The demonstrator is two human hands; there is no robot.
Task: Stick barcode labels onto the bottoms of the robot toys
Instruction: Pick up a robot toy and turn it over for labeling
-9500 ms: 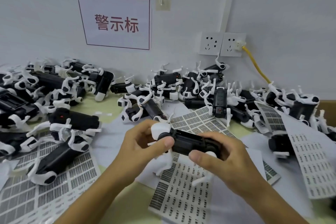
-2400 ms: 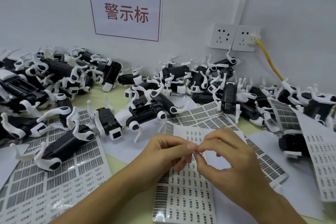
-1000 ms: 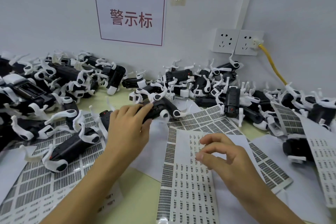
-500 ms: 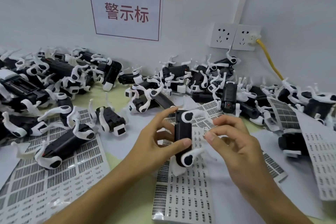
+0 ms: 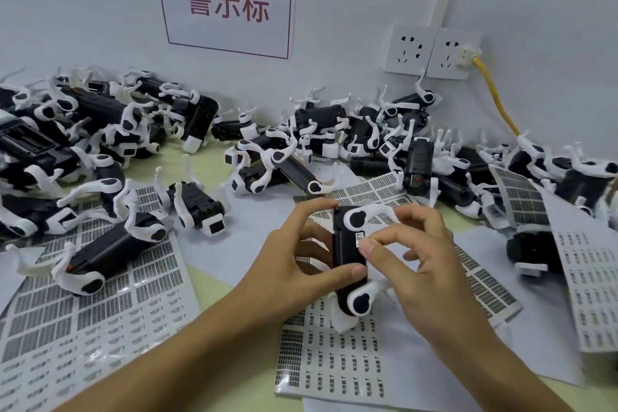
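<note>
My left hand (image 5: 294,264) grips robot toy (image 5: 347,264); right hand (image 5: 424,264) pinches barcode label (image 5: 359,239) onto it. Behind toy, wall sign (image 5: 227,3) reads "警示标".

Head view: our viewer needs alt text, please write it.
A left hand holds a black-and-white robot toy upright while the right hand presses a small barcode label onto it, above label sheets and heaped toys.

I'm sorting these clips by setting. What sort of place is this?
Probably a toy factory's labelling bench: dozens of identical black-and-white robot toys heaped along the wall, barcode label sheets spread over the table, and a red-lettered sign above. The left hand holds one toy; the right hand presses a label on it.
</note>
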